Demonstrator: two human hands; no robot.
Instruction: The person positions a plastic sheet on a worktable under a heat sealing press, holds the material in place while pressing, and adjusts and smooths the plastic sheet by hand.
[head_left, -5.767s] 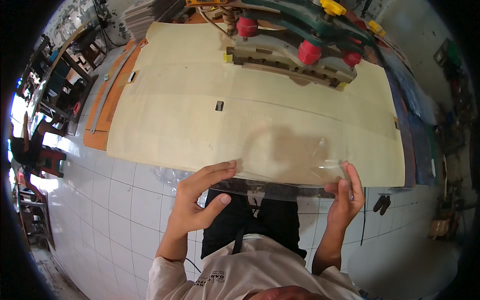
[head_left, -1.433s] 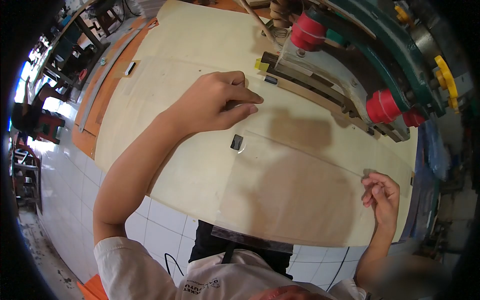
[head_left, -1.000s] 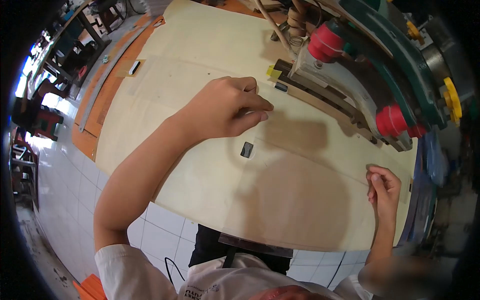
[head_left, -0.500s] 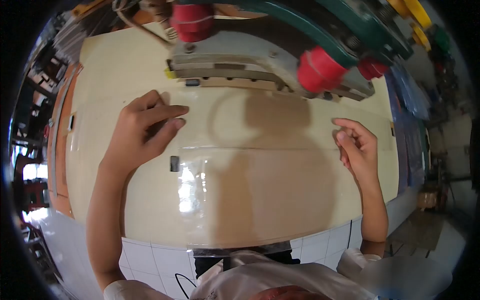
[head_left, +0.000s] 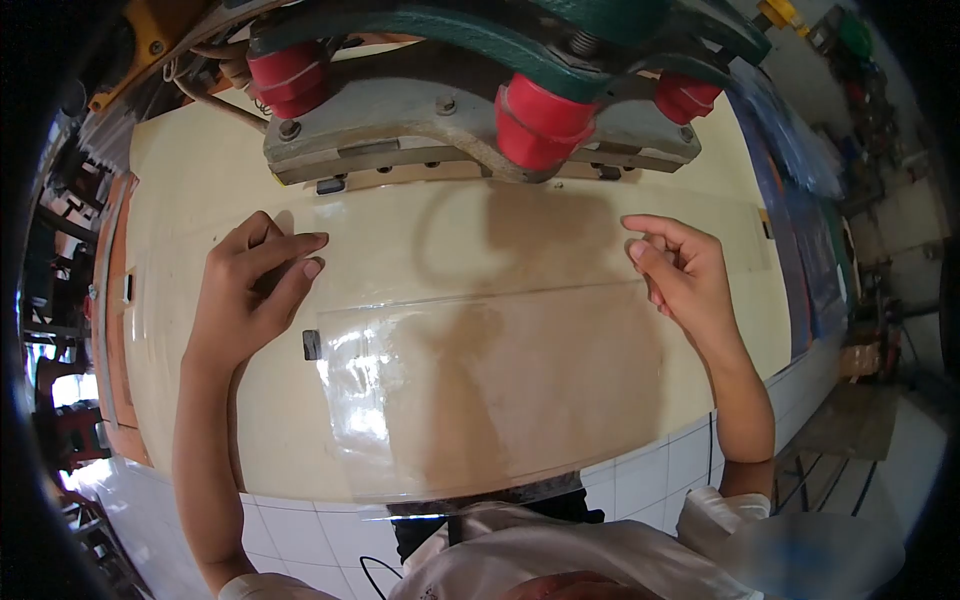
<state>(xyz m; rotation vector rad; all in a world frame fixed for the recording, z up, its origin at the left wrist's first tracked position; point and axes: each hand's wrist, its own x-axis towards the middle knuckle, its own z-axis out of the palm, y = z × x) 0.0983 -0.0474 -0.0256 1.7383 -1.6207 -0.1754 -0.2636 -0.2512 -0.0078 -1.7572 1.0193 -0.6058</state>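
A clear plastic sheet [head_left: 470, 390] lies on the cream work board [head_left: 200, 420], its near edge reaching past the board's front. Another transparent edge runs across higher up, between my hands. My left hand [head_left: 255, 290] is at the left side of the plastic, index finger and thumb apart, with nothing visible between them. Across from it, my right hand [head_left: 688, 275] hovers near the right side, index finger stretched out and thumb a little apart from it. Whether any fingertip touches the film I cannot tell. A small black block [head_left: 312, 345] sits beside the sheet's left edge.
Above the board's far side hangs a press with a grey metal plate [head_left: 400, 135], a green arm [head_left: 420, 32] and red insulators [head_left: 545, 120]. Another black block [head_left: 330, 186] lies under its front edge. Blue plastic sheets [head_left: 800, 260] are at the right.
The camera view has turned, so press, sheet and both hands appear further left. Both hands keep roughly the same position relative to the plastic, and their fingers look much the same.
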